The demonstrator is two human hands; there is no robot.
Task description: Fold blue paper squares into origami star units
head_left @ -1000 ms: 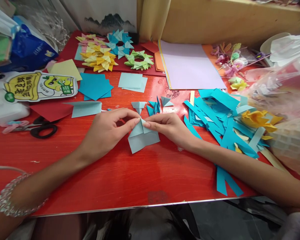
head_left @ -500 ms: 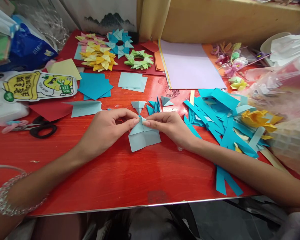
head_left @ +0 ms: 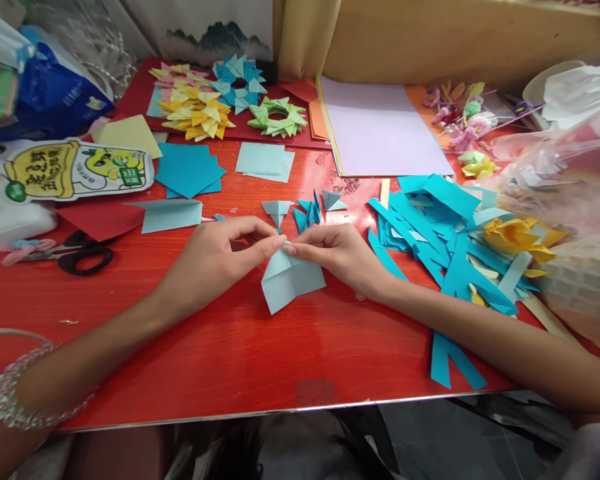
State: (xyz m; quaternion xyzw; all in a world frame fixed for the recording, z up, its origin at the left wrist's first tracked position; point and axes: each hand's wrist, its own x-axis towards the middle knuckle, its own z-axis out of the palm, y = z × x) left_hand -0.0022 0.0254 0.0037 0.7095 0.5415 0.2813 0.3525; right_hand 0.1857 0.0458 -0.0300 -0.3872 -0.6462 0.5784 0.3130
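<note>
A pale blue sheet of paper [head_left: 293,279], creased and partly folded, is held over the red table between both hands. My left hand [head_left: 230,257] pinches its top edge between thumb and forefinger. Right beside it, my right hand [head_left: 343,257] pinches the same top edge, the fingertips of both hands almost touching. The paper's lower part hangs free toward me, with a crease across it. Just beyond my fingers lie a folded pale blue piece [head_left: 277,211], a folded bright blue piece [head_left: 308,212] and a small grey-blue folded triangle [head_left: 333,201].
Blue paper strips [head_left: 445,247] pile up on the right. Black-handled scissors [head_left: 86,257] lie at left near blue squares [head_left: 190,170]. Folded paper rings, such as a green one [head_left: 278,118], sit at the back beside lilac sheets [head_left: 380,127]. The table's front edge [head_left: 280,413] is close.
The pale blue paper has turned slightly, its lower edge shifting right and toward me. The fingertips of both hands have come closer together at its top.
</note>
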